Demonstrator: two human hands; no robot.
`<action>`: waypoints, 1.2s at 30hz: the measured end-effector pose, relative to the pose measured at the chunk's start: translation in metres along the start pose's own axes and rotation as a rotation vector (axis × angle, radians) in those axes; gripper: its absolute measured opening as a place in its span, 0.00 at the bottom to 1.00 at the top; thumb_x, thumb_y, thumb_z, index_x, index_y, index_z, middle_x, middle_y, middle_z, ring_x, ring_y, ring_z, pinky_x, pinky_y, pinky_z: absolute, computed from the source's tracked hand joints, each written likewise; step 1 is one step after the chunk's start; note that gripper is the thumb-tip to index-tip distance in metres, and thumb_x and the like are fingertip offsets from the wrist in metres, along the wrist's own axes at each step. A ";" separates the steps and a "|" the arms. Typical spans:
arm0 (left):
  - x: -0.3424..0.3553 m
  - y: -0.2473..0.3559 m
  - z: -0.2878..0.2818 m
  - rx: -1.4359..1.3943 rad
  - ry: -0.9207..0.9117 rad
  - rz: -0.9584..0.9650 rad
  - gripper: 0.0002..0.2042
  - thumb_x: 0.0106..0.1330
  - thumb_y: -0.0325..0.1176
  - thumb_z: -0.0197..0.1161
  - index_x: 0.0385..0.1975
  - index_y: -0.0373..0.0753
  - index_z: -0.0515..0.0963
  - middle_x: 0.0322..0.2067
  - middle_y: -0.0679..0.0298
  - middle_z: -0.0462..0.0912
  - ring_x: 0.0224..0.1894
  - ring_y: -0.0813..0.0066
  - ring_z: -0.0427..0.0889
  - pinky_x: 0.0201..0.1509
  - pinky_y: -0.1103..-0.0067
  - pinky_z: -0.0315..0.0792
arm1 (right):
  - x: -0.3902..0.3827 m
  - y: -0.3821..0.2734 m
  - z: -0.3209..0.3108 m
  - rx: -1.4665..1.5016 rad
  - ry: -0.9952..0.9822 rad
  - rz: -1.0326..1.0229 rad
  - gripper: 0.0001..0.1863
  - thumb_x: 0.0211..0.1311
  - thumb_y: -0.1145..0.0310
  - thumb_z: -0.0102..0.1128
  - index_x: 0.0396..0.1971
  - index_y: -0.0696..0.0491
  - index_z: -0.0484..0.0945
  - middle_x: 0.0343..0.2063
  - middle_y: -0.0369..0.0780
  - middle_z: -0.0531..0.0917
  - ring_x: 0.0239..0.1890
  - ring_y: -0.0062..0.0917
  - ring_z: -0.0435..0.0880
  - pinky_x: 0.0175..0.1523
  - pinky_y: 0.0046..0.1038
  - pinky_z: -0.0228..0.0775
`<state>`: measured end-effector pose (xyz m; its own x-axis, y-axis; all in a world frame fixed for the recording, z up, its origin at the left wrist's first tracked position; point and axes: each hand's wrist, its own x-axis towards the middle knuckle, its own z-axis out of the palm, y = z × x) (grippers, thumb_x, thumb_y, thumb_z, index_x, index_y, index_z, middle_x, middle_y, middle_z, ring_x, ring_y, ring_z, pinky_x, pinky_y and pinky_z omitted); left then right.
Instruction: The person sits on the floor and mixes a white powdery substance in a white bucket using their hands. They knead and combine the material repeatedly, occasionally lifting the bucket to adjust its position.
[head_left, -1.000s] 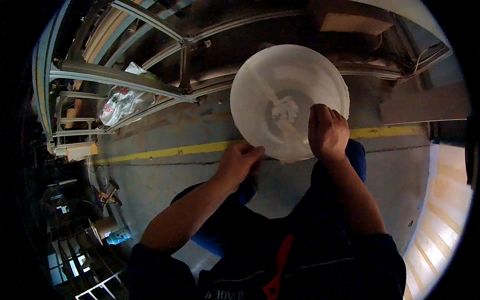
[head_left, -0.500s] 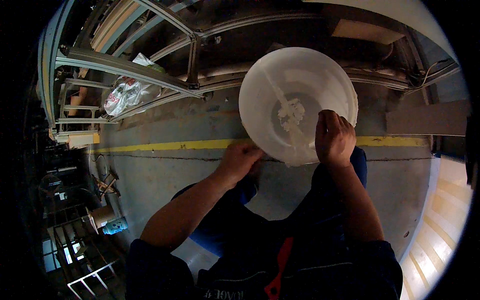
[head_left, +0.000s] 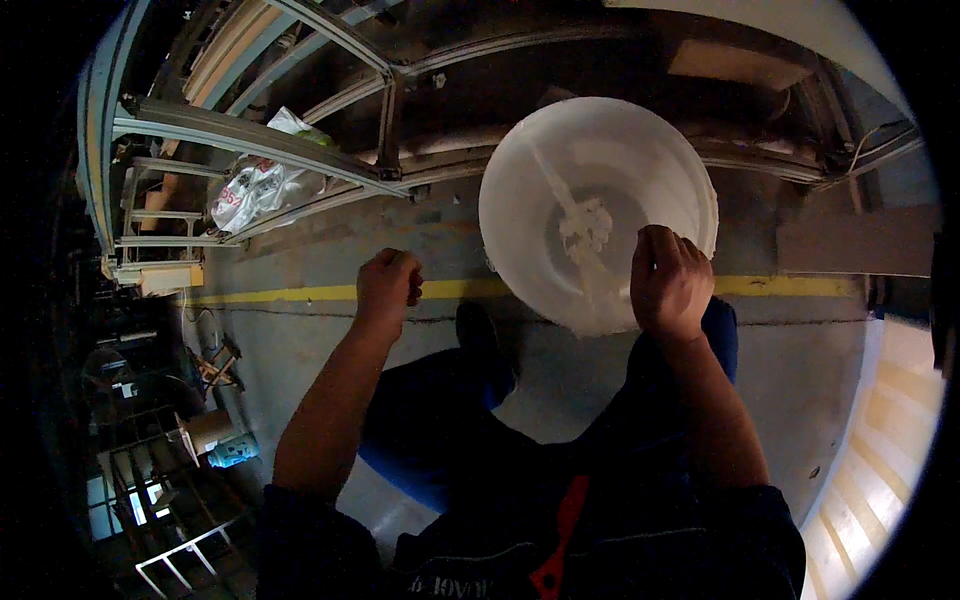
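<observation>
White plastic bucket (head_left: 665,165), round, plain-walled, semi-transl.; sits a bit R of ctr, toward far side. Open mouth faces up to the cam; can't tell if base is on the floor. Inside, pale lumpy residue (head_left: 597,222) clumped approx. mid-btm, w/ a streak up the far-L wall and another smeared twd the near rim, edge there uneven.

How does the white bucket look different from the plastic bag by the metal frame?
The bucket is round and wide-mouthed; the plastic bag is crumpled and shiny. The bucket looks larger in this view than the bag. The bucket holds pale, clumpy material, while the bag carries red printing. Both are whitish.
</observation>
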<state>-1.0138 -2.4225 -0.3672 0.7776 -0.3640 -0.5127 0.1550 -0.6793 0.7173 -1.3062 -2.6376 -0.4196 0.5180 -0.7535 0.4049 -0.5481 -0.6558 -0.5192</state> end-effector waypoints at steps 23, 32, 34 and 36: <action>0.000 -0.014 0.058 -0.187 -0.627 0.001 0.13 0.74 0.40 0.62 0.42 0.35 0.77 0.33 0.63 0.82 0.33 0.72 0.80 0.36 0.74 0.74 | 0.001 0.000 0.002 -0.014 0.024 -0.027 0.03 0.63 0.70 0.61 0.33 0.52 0.78 0.27 0.43 0.84 0.30 0.43 0.84 0.38 0.42 0.74; -0.002 -0.002 0.056 -0.010 -0.519 0.116 0.12 0.72 0.39 0.64 0.35 0.37 0.76 0.29 0.64 0.79 0.30 0.75 0.76 0.34 0.74 0.72 | 0.001 0.001 0.002 0.008 0.033 -0.036 0.03 0.63 0.70 0.61 0.33 0.52 0.78 0.27 0.43 0.84 0.31 0.43 0.83 0.38 0.41 0.74; -0.003 0.003 0.057 0.063 -0.457 0.172 0.11 0.70 0.38 0.65 0.33 0.37 0.76 0.27 0.65 0.78 0.29 0.77 0.76 0.33 0.74 0.71 | 0.001 0.000 0.002 0.012 0.046 -0.030 0.03 0.63 0.69 0.61 0.33 0.52 0.78 0.27 0.43 0.84 0.31 0.43 0.84 0.38 0.42 0.74; 0.006 -0.001 0.055 0.246 -0.326 0.312 0.11 0.69 0.37 0.65 0.31 0.36 0.75 0.25 0.65 0.78 0.27 0.77 0.75 0.31 0.74 0.71 | 0.001 0.000 0.002 0.012 0.039 -0.021 0.03 0.63 0.69 0.61 0.33 0.51 0.78 0.27 0.43 0.84 0.31 0.43 0.84 0.38 0.42 0.74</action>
<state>-1.0429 -2.4596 -0.3970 0.5273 -0.7268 -0.4402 -0.2328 -0.6218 0.7478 -1.3045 -2.6380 -0.4209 0.5031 -0.7409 0.4449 -0.5294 -0.6711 -0.5190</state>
